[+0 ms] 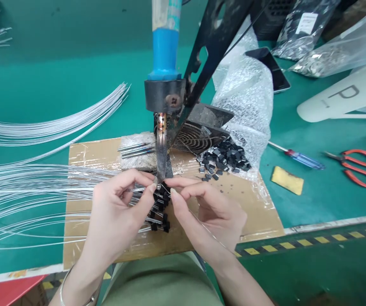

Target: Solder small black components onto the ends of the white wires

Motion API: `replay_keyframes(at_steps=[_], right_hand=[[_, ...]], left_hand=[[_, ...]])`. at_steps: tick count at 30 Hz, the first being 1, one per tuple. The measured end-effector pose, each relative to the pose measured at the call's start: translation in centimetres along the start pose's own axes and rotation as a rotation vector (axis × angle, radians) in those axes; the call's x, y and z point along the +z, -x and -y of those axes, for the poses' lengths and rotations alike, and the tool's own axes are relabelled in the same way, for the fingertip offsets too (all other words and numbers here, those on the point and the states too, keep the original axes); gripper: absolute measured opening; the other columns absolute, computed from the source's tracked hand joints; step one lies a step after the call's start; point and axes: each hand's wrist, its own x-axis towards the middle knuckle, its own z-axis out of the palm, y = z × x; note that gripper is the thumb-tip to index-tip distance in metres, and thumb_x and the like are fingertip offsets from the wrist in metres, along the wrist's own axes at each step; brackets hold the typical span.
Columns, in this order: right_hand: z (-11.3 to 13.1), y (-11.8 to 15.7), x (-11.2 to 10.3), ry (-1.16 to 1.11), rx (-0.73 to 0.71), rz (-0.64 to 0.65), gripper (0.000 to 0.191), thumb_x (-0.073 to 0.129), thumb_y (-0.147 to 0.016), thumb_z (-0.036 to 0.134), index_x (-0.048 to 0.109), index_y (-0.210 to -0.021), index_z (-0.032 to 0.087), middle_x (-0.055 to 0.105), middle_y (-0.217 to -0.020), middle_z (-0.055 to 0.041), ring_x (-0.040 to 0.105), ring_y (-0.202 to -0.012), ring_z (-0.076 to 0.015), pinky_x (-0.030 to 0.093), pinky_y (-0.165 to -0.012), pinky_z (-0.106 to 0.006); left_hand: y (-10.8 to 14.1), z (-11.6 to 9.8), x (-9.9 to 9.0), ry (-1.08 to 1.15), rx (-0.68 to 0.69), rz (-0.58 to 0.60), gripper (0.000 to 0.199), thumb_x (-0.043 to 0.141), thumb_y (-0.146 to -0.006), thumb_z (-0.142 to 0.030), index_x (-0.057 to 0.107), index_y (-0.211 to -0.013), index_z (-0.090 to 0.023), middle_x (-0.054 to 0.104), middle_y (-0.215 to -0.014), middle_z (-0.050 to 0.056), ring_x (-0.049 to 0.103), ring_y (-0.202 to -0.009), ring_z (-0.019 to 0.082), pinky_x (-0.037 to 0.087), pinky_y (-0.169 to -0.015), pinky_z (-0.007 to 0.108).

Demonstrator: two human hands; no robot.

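My left hand (119,208) pinches something small right at the tip of a soldering iron (161,148); the fingers mostly hide it. From the other side my right hand (205,208) holds a thin solder wire (213,238) between thumb and forefinger, its end close to the iron's tip. That wire trails back over the hand to the wrist. The iron points downward in a fixed holder (164,95). Below my fingers lies a row of black connectors (160,212) on the ends of white wires (42,187), which spread away to the left.
A cardboard sheet (253,221) covers the work spot. Around it are a pile of black parts (226,157), bubble wrap (247,93), a yellow sponge (287,180), a screwdriver (301,157), red-handled snips (361,165) and another wire bundle (74,121). The iron's black arm (208,46) slants overhead.
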Motion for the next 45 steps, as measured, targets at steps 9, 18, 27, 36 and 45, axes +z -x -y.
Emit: replay_keyframes(at_steps=[9, 18, 27, 36, 45], right_hand=[[-0.13, 0.15, 0.1, -0.011, -0.011, -0.008, 0.018, 0.074, -0.094, 0.007, 0.071, -0.086, 0.024, 0.085, -0.106, -0.0053, 0.082, -0.1, -0.021, 0.064, -0.091, -0.034], [-0.13, 0.07, 0.28, -0.013, -0.015, -0.022, 0.019, 0.072, -0.094, 0.007, 0.07, -0.084, 0.024, 0.085, -0.105, -0.0052, 0.082, -0.098, -0.0209, 0.064, -0.09, -0.034], [-0.54, 0.35, 0.11, -0.034, 0.021, -0.002, 0.018, 0.073, -0.094, 0.008, 0.07, -0.085, 0.024, 0.085, -0.107, -0.004, 0.081, -0.101, -0.0205, 0.062, -0.094, -0.034], [-0.48, 0.2, 0.26, -0.051, 0.027, -0.017, 0.018, 0.074, -0.094, 0.008, 0.071, -0.085, 0.023, 0.084, -0.105, -0.0047, 0.081, -0.099, -0.0208, 0.062, -0.092, -0.035], [-0.5, 0.23, 0.24, -0.033, 0.012, -0.021, 0.016, 0.074, -0.094, 0.01, 0.072, -0.086, 0.024, 0.085, -0.104, -0.0054, 0.082, -0.099, -0.0231, 0.064, -0.091, -0.037]], left_hand=[[0.01, -0.04, 0.01, 0.006, 0.01, -0.003, 0.013, 0.074, -0.086, -0.017, 0.076, -0.075, -0.023, 0.081, -0.086, 0.0, 0.068, -0.073, 0.015, 0.042, -0.054, 0.024], [0.17, 0.09, -0.04, 0.006, 0.004, 0.0, 0.012, 0.073, -0.087, -0.018, 0.076, -0.076, -0.023, 0.081, -0.087, 0.001, 0.068, -0.074, 0.015, 0.043, -0.055, 0.025], [-0.12, 0.29, -0.05, -0.013, -0.024, 0.019, 0.01, 0.075, -0.084, -0.02, 0.076, -0.075, -0.022, 0.08, -0.084, 0.002, 0.06, -0.06, 0.012, 0.034, -0.047, 0.024], [-0.15, 0.16, 0.0, -0.012, -0.019, 0.012, 0.01, 0.075, -0.085, -0.019, 0.077, -0.075, -0.022, 0.08, -0.083, 0.002, 0.058, -0.06, 0.012, 0.037, -0.049, 0.023], [-0.06, -0.05, 0.08, 0.013, -0.001, -0.001, 0.011, 0.075, -0.084, -0.017, 0.077, -0.075, -0.022, 0.08, -0.082, 0.001, 0.058, -0.06, 0.011, 0.042, -0.051, 0.023]])
